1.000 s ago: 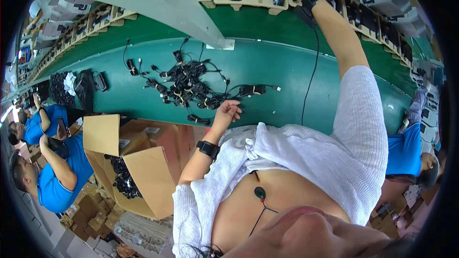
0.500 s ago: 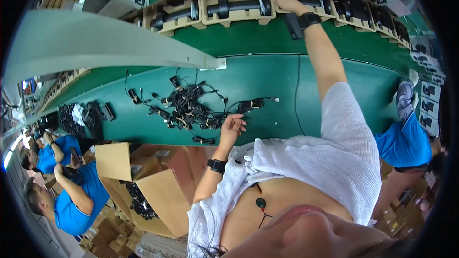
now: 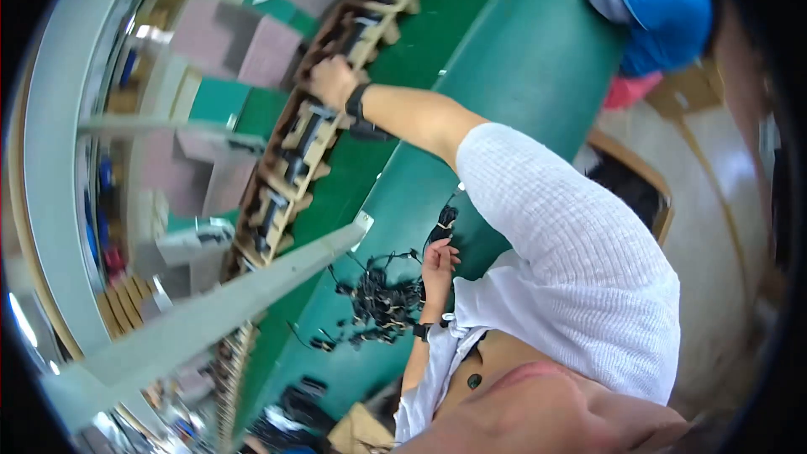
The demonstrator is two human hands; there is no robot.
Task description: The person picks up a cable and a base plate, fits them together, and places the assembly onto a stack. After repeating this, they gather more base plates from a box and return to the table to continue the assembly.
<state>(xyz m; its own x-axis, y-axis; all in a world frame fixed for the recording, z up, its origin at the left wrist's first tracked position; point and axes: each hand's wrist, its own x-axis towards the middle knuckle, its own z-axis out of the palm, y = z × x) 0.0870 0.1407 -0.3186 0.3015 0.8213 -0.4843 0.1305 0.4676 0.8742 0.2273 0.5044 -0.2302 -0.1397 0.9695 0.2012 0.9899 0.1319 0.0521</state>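
Note:
My right hand reaches over a row of moulded brown trays. Its curled fingers go down into one tray; blur and the tray wall hide whether they hold anything. A black strap circles that wrist, with a dark flat piece below it. My left hand is low over the green table, fingers loosely bent and apart. Just beyond its fingertips lies a bundled black cable; whether they touch cannot be told. Beside this hand is a tangled pile of tied black cables.
A pale metal beam slants across the left foreground. Black tube-like parts sit in the trays along the green belt. Black items lie at the table's near end. A co-worker in blue is at the upper right.
The whole view has turned and tilted, so the tray row now runs diagonally. My right hand is still at the trays; my left hand is still by the cables.

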